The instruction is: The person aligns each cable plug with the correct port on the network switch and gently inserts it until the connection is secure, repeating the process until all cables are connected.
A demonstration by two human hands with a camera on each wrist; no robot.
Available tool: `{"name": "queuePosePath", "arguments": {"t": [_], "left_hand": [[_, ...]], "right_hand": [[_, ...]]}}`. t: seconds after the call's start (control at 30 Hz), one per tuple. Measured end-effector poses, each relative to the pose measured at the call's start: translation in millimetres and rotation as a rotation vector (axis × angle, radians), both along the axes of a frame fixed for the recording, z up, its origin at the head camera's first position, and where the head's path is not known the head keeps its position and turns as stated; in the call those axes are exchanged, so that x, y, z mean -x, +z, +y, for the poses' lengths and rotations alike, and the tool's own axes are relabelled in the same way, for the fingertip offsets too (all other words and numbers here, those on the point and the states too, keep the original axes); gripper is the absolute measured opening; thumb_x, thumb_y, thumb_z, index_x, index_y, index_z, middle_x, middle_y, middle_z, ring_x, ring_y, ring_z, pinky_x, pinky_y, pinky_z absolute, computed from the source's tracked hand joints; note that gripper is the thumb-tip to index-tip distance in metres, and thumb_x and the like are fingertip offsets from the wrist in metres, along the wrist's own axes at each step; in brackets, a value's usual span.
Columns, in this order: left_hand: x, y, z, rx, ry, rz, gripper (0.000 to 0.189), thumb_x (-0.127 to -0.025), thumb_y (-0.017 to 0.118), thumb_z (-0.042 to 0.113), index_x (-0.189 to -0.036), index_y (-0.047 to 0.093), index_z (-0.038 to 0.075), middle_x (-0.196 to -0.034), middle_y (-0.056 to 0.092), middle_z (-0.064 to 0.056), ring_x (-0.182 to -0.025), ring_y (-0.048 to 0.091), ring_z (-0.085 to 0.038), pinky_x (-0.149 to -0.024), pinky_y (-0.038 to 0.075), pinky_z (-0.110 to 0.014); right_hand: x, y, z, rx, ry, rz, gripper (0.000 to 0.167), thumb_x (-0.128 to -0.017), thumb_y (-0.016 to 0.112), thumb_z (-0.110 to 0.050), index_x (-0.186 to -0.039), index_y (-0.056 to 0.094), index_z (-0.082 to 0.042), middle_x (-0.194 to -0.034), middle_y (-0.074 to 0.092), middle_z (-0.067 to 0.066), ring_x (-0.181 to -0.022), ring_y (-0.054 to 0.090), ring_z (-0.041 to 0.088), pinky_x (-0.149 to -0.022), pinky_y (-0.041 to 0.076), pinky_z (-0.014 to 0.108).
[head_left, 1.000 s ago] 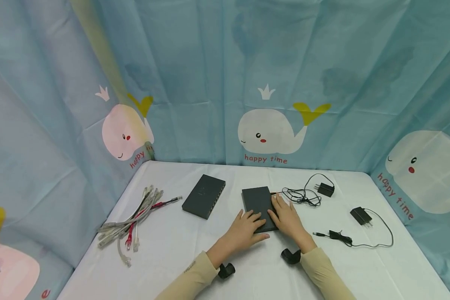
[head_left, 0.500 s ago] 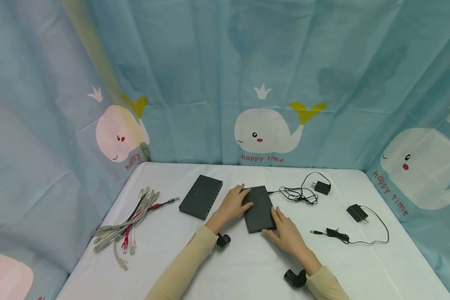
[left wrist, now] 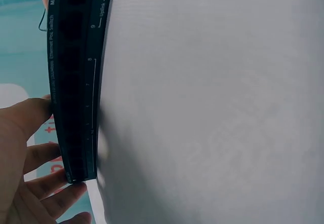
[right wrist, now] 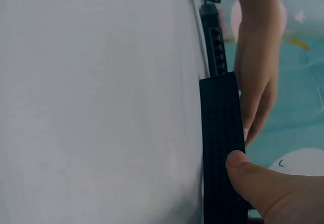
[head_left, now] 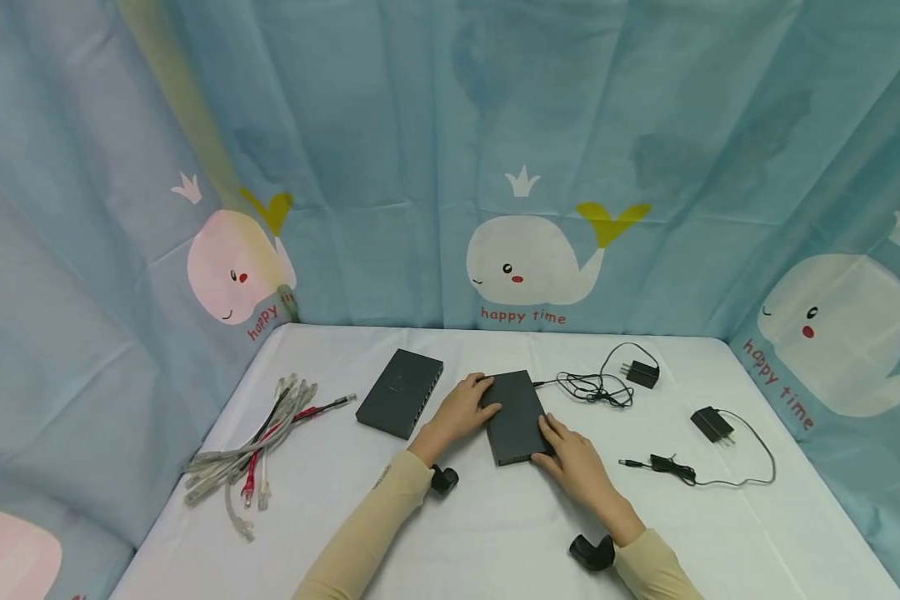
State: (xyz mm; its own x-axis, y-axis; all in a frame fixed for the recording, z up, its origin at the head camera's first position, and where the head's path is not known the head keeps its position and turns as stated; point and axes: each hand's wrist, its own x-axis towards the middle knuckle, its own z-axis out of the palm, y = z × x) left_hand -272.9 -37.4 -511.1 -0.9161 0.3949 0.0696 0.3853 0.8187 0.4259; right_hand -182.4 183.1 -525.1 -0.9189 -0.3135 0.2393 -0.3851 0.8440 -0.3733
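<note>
Your left hand [head_left: 457, 410] has the far-left corner of the black switch [head_left: 516, 421]: thumb on the top, fingers round the far end. Your right hand [head_left: 577, 467] has the near-right corner, thumb against the vented near end [right wrist: 220, 138], fingers along the right side. So both hands grasp the same box, on a diagonal; how firmly, can't tell. Neither hand is nearer; both touch it.

Switch sits between your hands: to the right of the left one, left of and beyond the right one. Long axis runs near to far, far end leaning left. It looks flat on the white table [head_left: 495, 542]. Port row [left wrist: 73, 72] faces left, toward your left arm. Key relation, as I judge it: that diagonal hold against the lead, since the plug [head_left: 537, 384] goes in by the far-right corner, opposite neither palm.

Further out, right: coiled cord [head_left: 596, 389] and its adapter [head_left: 642, 374], then a second adapter [head_left: 712, 424] with its bundled lead [head_left: 673, 470], apart from the box. Left: second switch [head_left: 400, 393], ports facing right, then a pile of network cables [head_left: 249, 455].
</note>
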Motion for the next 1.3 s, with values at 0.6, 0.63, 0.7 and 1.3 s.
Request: {"name": "queuePosePath", "arguments": {"t": [0.6,0.63,0.7,1.3], "left_hand": [[-13.7,-2.0,-10.1,-0.036,0.01,-0.017,0.059,-0.093,0.052,0.043,-0.141,0.039,0.013,-0.144,0.033,-0.014,-0.132,0.036,-0.029,-0.104,0.035,-0.042],[-14.6,-2.1,-10.4,-0.039,0.01,-0.024,0.059,-0.093,0.052,0.043,-0.142,0.038,0.013,-0.145,0.032,-0.014,-0.132,0.035,-0.029,-0.104,0.035,-0.042],[-16.6,-2.6,-11.1,-0.04,0.009,-0.033,0.059,-0.093,0.052,0.043,-0.142,0.038,0.014,-0.146,0.031,-0.014,-0.133,0.034,-0.029,-0.104,0.035,-0.042],[-36.1,-1.0,-9.8,-0.04,0.013,0.012,0.056,-0.092,0.054,0.041,-0.139,0.042,0.012,-0.145,0.031,-0.018,-0.133,0.032,-0.034,-0.102,0.037,-0.046]], "right_hand": [[11.1,-2.6,18,0.075,0.105,-0.054,0.063,-0.088,0.063,-0.029,-0.141,0.038,-0.007,-0.143,0.037,0.02,-0.127,0.04,0.038,-0.101,0.028,0.059],[11.6,-2.4,19,0.075,0.108,-0.053,0.063,-0.088,0.063,-0.029,-0.141,0.038,-0.007,-0.143,0.038,0.02,-0.127,0.04,0.038,-0.102,0.027,0.06],[12.8,-2.7,22,0.067,0.112,-0.05,0.062,-0.088,0.063,-0.03,-0.141,0.038,-0.008,-0.141,0.04,0.02,-0.127,0.041,0.037,-0.102,0.026,0.06],[33.8,-0.5,46,-0.013,0.218,-0.067,0.061,-0.09,0.059,-0.035,-0.142,0.038,-0.014,-0.139,0.044,0.018,-0.128,0.041,0.036,-0.103,0.02,0.062]]}}
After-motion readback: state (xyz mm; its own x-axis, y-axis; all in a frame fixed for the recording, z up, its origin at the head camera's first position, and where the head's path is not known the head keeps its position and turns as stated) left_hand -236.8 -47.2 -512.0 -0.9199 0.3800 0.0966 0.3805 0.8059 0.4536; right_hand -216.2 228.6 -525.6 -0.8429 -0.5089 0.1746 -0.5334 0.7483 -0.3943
